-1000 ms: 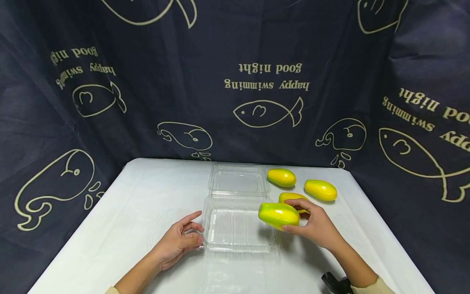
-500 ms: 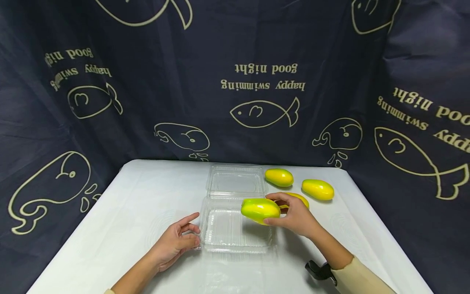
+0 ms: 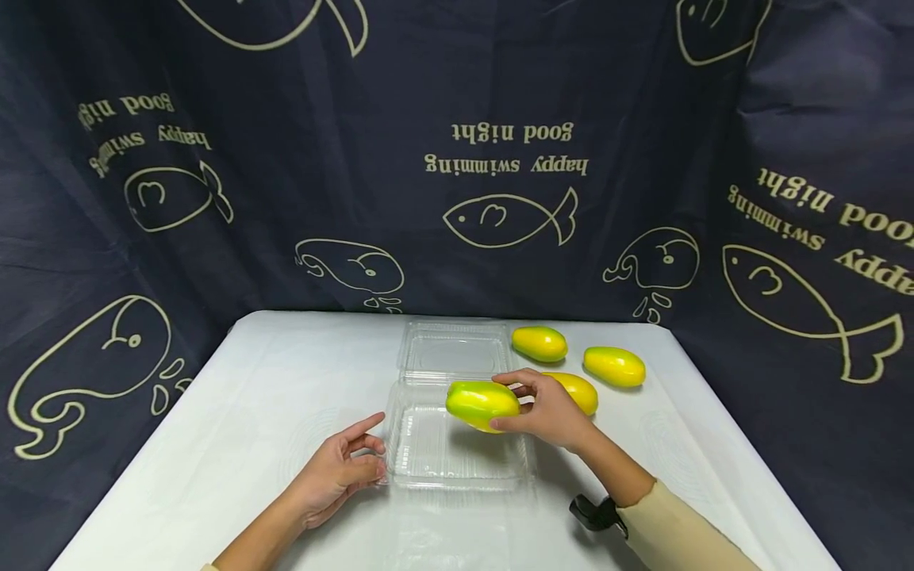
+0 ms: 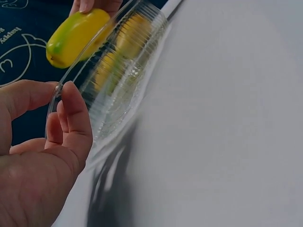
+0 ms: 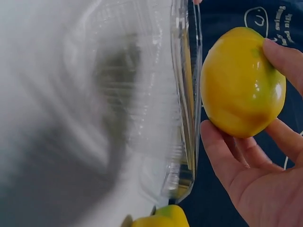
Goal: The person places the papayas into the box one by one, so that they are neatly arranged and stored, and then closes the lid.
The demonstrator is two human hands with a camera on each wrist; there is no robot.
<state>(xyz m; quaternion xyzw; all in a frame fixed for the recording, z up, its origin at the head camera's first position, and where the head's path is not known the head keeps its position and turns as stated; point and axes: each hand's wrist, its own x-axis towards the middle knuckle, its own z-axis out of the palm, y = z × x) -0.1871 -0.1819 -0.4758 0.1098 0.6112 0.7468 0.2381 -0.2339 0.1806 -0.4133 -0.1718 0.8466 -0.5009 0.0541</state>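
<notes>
A glossy yellow-green papaya (image 3: 482, 404) hangs above the base of a clear plastic clamshell container (image 3: 457, 480). My right hand (image 3: 546, 412) holds it from the right, with the thumb on one side and fingers on the other, as the right wrist view shows. The container's lid (image 3: 453, 357) lies folded back on the far side. At the left rim is my left hand (image 3: 343, 476); in the left wrist view its thumb and a finger pinch the rim (image 4: 57, 92). The held papaya (image 4: 78, 38) appears beyond that rim, apart from it.
Three more papayas lie on the white table (image 3: 300, 357) right of the container: one by the lid (image 3: 539, 344), one farther right (image 3: 614, 366), and one partly behind my right hand (image 3: 574, 392). A dark printed curtain (image 3: 357, 143) rises behind the table.
My right hand has carried the papaya leftward, from the container's right edge to over its base. The left hand stays at the left rim. The whole view has shifted slightly.
</notes>
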